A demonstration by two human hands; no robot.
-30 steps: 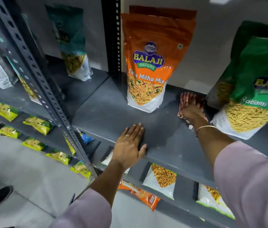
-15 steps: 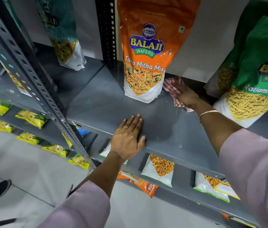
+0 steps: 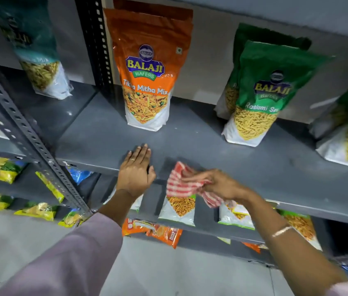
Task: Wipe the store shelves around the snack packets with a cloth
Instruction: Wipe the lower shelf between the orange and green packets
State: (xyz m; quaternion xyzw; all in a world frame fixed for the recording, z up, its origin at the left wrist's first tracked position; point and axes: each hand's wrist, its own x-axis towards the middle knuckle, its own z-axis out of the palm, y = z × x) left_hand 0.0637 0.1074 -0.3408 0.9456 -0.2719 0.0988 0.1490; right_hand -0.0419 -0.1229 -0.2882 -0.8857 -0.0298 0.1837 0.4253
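I am wearing 1 wide-angle camera on my head; it is looking forward and down, close to a grey shelf (image 3: 211, 150), with my arms reaching in from the bottom edge.

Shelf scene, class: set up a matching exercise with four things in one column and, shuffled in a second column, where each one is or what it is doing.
Things:
1. orange packet
2. green packet
3. left hand
4. cloth

Places or states:
A. flat on the shelf's front edge
B. held in the right hand
C. upright, right of the orange one
D. upright beside the slotted post

Pairs: 1-D, 2-C, 3-A, 4-B
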